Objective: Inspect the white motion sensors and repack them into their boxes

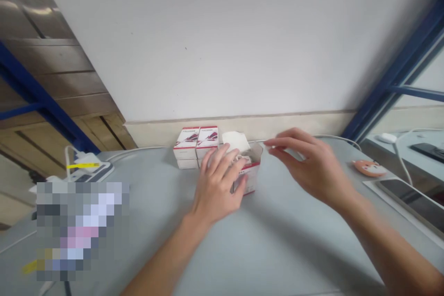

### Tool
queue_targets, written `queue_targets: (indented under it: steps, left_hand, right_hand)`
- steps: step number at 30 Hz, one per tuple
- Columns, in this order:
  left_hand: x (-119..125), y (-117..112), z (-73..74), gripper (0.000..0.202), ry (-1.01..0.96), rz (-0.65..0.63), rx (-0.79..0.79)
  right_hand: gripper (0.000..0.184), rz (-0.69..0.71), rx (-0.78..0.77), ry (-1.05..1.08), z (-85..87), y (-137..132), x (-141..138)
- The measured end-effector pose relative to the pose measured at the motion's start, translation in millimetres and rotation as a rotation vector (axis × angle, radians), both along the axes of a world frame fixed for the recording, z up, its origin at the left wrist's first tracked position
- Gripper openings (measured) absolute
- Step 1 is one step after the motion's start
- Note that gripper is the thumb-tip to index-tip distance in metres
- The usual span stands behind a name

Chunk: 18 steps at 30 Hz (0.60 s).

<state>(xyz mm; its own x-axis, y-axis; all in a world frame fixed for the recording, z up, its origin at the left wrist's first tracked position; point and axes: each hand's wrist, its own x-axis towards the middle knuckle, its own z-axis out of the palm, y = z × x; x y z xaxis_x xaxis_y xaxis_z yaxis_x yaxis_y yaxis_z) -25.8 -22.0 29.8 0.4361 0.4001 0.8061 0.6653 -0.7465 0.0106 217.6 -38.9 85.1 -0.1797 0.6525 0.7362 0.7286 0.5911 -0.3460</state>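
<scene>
Two bare hands were held apart above a grey tabletop (284,245), with an open white-and-red cardboard box (249,176) between them; the left hand (217,186) was over the near left part of the box, and its fingers (225,159) curved down onto the box's top and the white contents, though I could not tell whether they were closed on anything; the right hand (314,166) was open and raised, its fingertips (272,143) just beside the box's upright cardboard flap (256,153), seemingly not touching it; a soft white piece (236,141) rose from the far end of the open box, but its exact kind could not be told; just left of the box, and touching the left hand's fingers, stood two closed white-and-red boxes (207,141), side by side, with another box edge (187,163) showing beneath them; a white cable (333,137) ran along the far edge of the table; further right lay an orange fox-faced pad (369,167) and a dark phone (414,201) on a white sheet; at the left stood a white device (90,169) with a yellow tag, beside a pixelated patch (79,231); beyond the table rose a white wall (225,41), with blue metal framing (398,76) at the right.
</scene>
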Motion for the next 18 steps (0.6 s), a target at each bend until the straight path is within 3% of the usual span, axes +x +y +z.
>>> queue_targets:
  steps: [3,7,11,18]
  left_hand:
    - [2,0,-1.3,0.044,0.029,0.042,-0.037]
    - [3,-1,-0.3,0.041,0.019,0.024,-0.075]
    - [6,-5,2.2,0.040,-0.005,0.011,-0.112]
    - [9,-10,2.4,0.037,-0.020,0.024,-0.120]
  right_hand:
    - [0.035,0.098,0.021,-0.260,15.7,-1,-21]
    - [0.046,0.041,0.010,-0.536,22.1,15,-34]
    - [0.029,0.027,-0.043,-0.594,23.2,25,-36]
    - [0.029,0.031,-0.065,-0.563,18.8,23,-28]
